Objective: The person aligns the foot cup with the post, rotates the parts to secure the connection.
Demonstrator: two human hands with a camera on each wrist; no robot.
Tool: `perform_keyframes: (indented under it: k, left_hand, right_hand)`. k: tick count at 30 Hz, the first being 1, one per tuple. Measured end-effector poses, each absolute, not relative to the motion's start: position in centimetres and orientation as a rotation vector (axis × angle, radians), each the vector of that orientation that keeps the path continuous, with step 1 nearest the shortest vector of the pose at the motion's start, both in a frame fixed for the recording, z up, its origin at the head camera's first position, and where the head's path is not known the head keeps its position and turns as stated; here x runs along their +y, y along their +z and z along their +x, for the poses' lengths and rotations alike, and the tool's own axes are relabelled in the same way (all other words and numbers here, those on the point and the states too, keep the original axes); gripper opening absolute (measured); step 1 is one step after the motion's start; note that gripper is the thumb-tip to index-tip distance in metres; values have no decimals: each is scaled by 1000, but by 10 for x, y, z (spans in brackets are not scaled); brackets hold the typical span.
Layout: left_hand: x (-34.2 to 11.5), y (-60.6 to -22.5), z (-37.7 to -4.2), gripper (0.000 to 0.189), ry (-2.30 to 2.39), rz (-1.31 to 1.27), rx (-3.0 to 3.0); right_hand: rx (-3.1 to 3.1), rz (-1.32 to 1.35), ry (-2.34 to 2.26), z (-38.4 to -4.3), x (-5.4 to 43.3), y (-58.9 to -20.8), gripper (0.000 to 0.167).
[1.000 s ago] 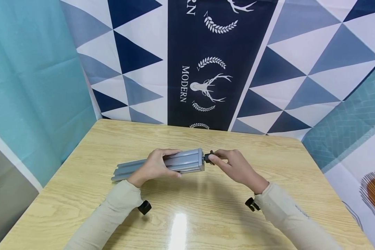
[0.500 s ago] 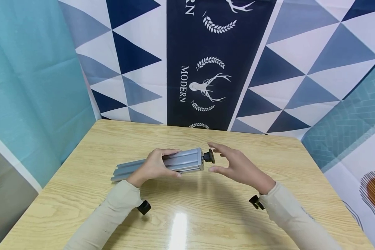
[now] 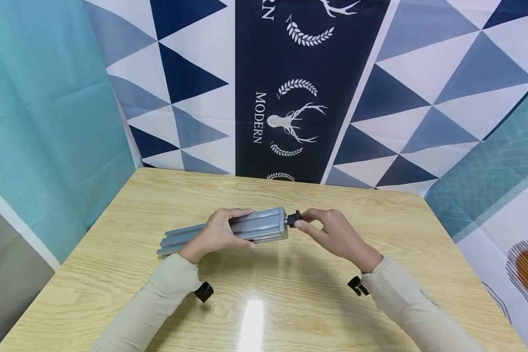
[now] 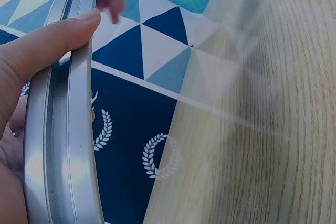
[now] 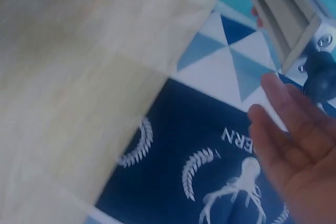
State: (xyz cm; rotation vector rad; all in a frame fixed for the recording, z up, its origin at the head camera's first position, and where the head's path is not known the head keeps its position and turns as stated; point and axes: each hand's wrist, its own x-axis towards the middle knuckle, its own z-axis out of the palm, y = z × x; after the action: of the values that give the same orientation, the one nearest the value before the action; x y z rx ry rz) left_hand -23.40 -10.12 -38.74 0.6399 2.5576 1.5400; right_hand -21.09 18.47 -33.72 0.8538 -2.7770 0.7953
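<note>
A silver-grey aluminium profile (image 3: pixel 260 226) with long slots is held tilted over the table, its left end low and its right end raised. My left hand (image 3: pixel 222 232) grips it near the middle, thumb along the near side; in the left wrist view the thumb (image 4: pixel 63 38) presses across the slotted face. A black levelling foot (image 3: pixel 293 218) sticks out of the right end plate on a short threaded stem. My right hand (image 3: pixel 334 234) pinches this foot between thumb and fingers in the head view. The right wrist view, blurred, has straighter fingers (image 5: pixel 294 124) beside the foot.
The wooden table (image 3: pixel 255 274) lies under both hands. A patterned cloth (image 3: pixel 308 98) hangs behind its far edge, and a teal cloth (image 3: pixel 48 107) hangs at the left. Dark wrist mounts (image 3: pixel 204 292) sit below the sleeves.
My right hand lets go of the levelling foot and opens half a second ago, then returns and pinches it again. The left hand and profile stay nearly still.
</note>
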Motion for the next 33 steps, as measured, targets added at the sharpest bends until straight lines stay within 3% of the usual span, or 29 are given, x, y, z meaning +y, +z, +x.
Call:
perform_keyframes:
  k: [5,12,18,21,26,33]
  left_hand:
    - [-102,-386,-233,76,1524,643,2561]
    - [-102,-385,-233,74,1555,639,2538]
    - [-102,-384,-233,75,1548,640,2540]
    - [-102,-384,-233,75,1536,628,2548]
    - [-102,-385,-233,74,1526,616,2552]
    - [-103,-386,-233,74,1529,642,2550]
  right_hand:
    - [-2883,680,968,-211,180,-338,39]
    - [-2925,724,853,-206,183,-330,45]
    - [-2793,931,759,-205,191,-325,72]
    - [-2690,1100,703,-206,192,-326,77]
    - [-2566,1221,665,-207,189,-331,71]
    - [-2731,933,773,-207,183,-334,41]
